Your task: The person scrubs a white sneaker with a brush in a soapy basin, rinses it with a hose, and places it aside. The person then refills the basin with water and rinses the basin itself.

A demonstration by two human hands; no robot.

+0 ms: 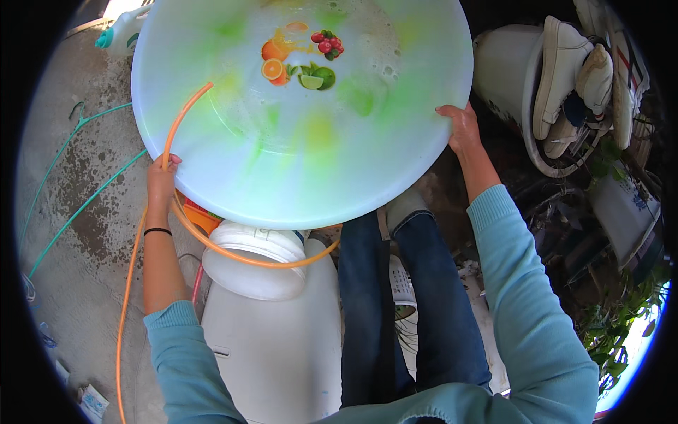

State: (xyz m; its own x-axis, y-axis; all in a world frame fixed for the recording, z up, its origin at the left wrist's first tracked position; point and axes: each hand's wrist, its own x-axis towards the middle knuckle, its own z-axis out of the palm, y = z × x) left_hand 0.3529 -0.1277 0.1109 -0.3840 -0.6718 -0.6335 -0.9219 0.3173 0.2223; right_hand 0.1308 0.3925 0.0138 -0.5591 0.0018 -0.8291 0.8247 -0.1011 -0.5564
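Note:
A big round plastic basin point(296, 196) with printed fruit and green and yellow patches lies across the top of the view, with some sudsy water in it. My left hand point(163, 180) grips its left rim together with an orange hose point(177, 124), whose end hangs over the inside of the basin. On the right rim, my right hand point(462, 126) is closed with the thumb over the edge. From my left hand the hose loops down and crosses in front of a white lidded plastic container point(254, 286).
To the right, white shoes point(561, 74) rest in a white bucket point(503, 74). Leafy plants point(614, 328) grow at the lower right. A green cord point(90, 199) runs over the concrete floor at left, and a bottle with a teal cap point(123, 34) is at top left.

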